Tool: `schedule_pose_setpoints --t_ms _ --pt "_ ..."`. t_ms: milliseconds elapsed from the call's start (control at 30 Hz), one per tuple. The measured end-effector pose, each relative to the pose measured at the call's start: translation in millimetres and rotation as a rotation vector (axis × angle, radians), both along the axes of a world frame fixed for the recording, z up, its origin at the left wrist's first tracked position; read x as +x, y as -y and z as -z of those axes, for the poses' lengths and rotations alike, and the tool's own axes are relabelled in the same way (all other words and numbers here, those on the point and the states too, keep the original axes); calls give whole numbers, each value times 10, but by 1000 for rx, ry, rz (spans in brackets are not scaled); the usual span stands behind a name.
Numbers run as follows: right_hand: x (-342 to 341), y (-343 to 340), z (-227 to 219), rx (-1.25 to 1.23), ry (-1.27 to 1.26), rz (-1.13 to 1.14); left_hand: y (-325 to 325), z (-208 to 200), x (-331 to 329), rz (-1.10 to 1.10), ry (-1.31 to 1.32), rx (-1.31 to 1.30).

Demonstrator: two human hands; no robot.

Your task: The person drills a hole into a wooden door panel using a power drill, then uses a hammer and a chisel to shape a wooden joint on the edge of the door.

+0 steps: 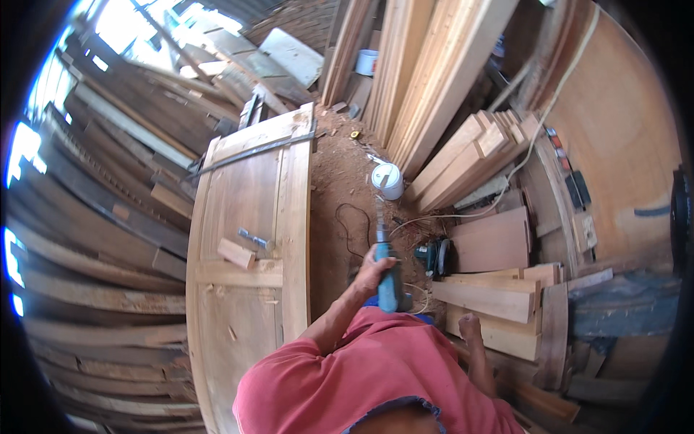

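Note:
My left hand [371, 270] is closed around a blue-green power drill [388, 282], held in front of my body. Its long bit [381, 213] points away from me, toward a white bucket [387, 181] on the ground. Off to the right, my right hand [470, 328] is curled into a fist beside some stacked boards, and nothing shows in it. A panelled wooden door [296, 217] lies to the left of the drill. On it rest a small wood block [236, 254] and a short grey metal tool [256, 239].
A long metal bar clamp [253, 150] crosses the door's far end. Cords run over the dirt floor [332, 188] near a green circular saw [431, 257]. Thick timbers [473, 155] stand ahead on the right, boards [488, 300] lie closer, and planks [94, 293] line the left.

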State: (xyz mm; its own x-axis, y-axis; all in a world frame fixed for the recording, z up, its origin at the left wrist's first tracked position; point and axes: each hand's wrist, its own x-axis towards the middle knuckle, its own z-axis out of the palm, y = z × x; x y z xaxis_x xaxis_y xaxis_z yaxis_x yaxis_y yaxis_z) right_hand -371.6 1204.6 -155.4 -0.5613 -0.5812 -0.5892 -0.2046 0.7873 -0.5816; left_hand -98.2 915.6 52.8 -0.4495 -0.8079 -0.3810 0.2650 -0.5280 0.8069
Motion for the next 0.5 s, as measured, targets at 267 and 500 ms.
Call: schedule_pose_setpoints --t_ms 267,500 --pt "-117 164 130 199 199 -45 -451 197 1750 -842 -82 80" --pt "-1296 684 1320 -9 -359 -778 -566 826 3036 -1139 -488 125"
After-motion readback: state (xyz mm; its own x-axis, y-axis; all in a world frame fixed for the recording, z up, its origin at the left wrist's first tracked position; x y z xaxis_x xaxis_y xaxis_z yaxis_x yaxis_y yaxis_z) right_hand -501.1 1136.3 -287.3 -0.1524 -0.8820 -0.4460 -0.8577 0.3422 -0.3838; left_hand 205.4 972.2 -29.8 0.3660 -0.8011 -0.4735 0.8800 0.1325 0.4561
